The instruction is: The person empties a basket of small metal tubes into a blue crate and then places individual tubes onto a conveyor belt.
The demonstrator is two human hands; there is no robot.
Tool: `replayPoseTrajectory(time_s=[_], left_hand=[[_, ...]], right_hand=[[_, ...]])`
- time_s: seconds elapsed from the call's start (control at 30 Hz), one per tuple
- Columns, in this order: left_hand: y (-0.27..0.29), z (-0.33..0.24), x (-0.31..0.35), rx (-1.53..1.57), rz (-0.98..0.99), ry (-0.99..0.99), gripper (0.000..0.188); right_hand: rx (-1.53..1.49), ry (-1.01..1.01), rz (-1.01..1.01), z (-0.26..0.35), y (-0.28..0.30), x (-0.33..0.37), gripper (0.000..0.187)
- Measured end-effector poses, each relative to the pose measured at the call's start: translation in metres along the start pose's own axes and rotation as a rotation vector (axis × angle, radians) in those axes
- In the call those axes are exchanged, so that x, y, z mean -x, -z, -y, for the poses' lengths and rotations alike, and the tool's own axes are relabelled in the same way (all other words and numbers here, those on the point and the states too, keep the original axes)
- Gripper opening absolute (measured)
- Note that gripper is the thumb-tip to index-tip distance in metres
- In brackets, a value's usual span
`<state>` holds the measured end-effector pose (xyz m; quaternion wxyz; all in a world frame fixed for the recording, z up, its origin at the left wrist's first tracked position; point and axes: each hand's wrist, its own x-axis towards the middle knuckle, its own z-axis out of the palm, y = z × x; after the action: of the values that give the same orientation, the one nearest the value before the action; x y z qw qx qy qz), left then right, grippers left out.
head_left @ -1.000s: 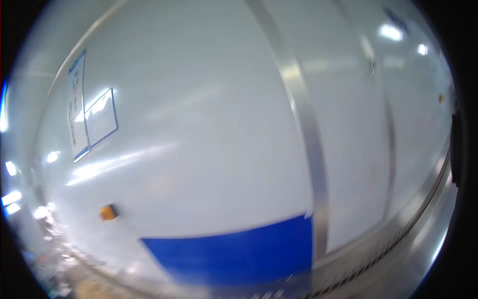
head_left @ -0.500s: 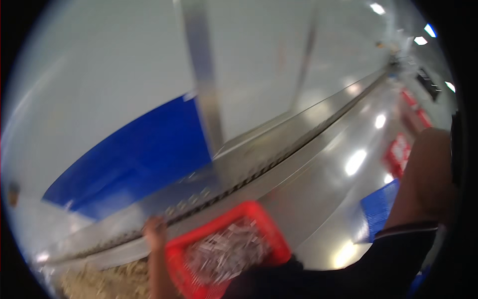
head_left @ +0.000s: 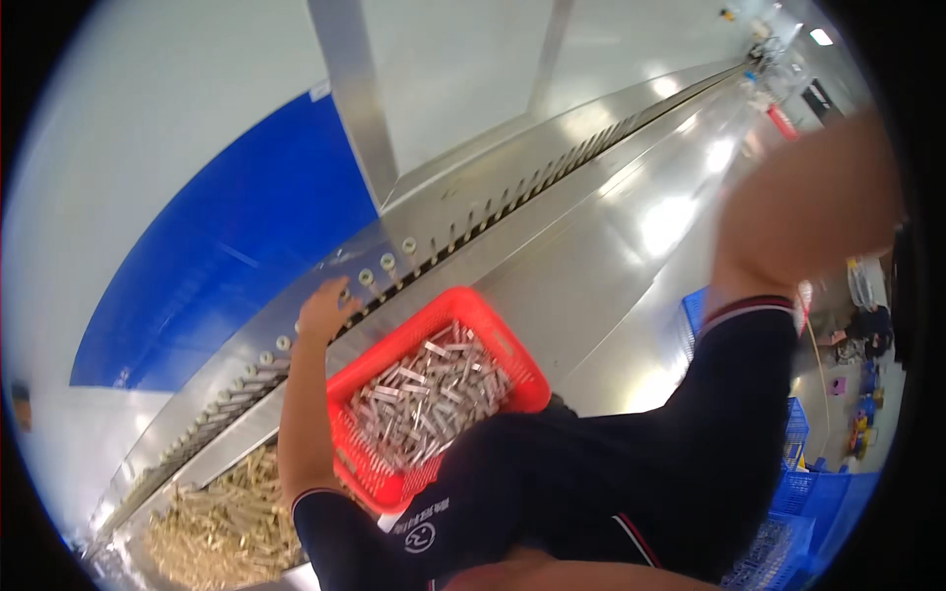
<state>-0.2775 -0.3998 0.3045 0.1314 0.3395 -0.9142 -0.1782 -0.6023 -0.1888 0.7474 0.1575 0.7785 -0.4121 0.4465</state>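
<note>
Spindles (head_left: pixel 451 234) run in a long slanting row along a slotted steel track (head_left: pixel 512 209), and the left hand (head_left: pixel 325 310) is right in among them! Fingers spread a little, partly curled; whether they grip a spindle or merely brush past, it's impossible to tell. The right arm (head_left: pixel 803 202) is up high and blurred, its hand out of view, so no call on that one.

Now the handling: those spindles look thin and stiff, smooth under a fingertip, and the pale rings (head_left: pixel 410 239) topping some of them seem small, light and hard, best pinched by the outer rim between thumb and forefinger. Beside the forearm, the red basket (head_left: pixel 537 389) looks like firm plastic and, loaded like that, probably hefty; both hands under the rim for that one. Its silver metal pieces (head_left: pixel 419 402) seem rigid, slick and light singly, best taken by the long edges.

And the count! One left hand in play, one red basket, one tan heap (head_left: pixel 232 517) lower left, one blue panel (head_left: pixel 232 251) behind the track. Four pale rings stand clear from the fingertips rightward; the leftward ones crowd too tightly to number. Silver pieces? Scores, beyond counting.
</note>
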Motion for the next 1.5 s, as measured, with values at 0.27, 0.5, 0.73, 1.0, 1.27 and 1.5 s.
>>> replayPoseTrajectory(time_s=[0.27, 0.5, 0.73, 1.0, 1.27, 1.5], left_hand=[[0.027, -0.005, 0.0, -0.21, -0.057, -0.039, 0.027], [0.094, -0.098, 0.046, 0.168, -0.153, 0.282, 0.024], [-0.027, -0.037, 0.08, -0.25, -0.218, -0.008, 0.062], [-0.014, -0.032, -0.013, -0.374, -0.184, 0.008, 0.025], [-0.007, -0.087, 0.096, -0.27, 0.02, 0.162, 0.048], [0.025, -0.001, 0.07, -0.464, -0.085, 0.113, 0.053]], right_hand=[[0.188, -0.145, 0.836, -0.062, -0.346, 0.202, 0.06], [-0.289, -0.704, 0.643, -0.11, -0.287, 0.195, 0.035], [-0.084, -0.189, 0.856, -0.05, -0.317, 0.297, 0.066], [-0.239, -0.713, 0.288, -0.119, -0.367, 0.278, 0.027], [-0.519, -0.2, 0.658, -0.007, -0.336, 0.336, 0.041], [-0.204, -0.123, 0.514, -0.023, -0.415, 0.241, 0.051]])
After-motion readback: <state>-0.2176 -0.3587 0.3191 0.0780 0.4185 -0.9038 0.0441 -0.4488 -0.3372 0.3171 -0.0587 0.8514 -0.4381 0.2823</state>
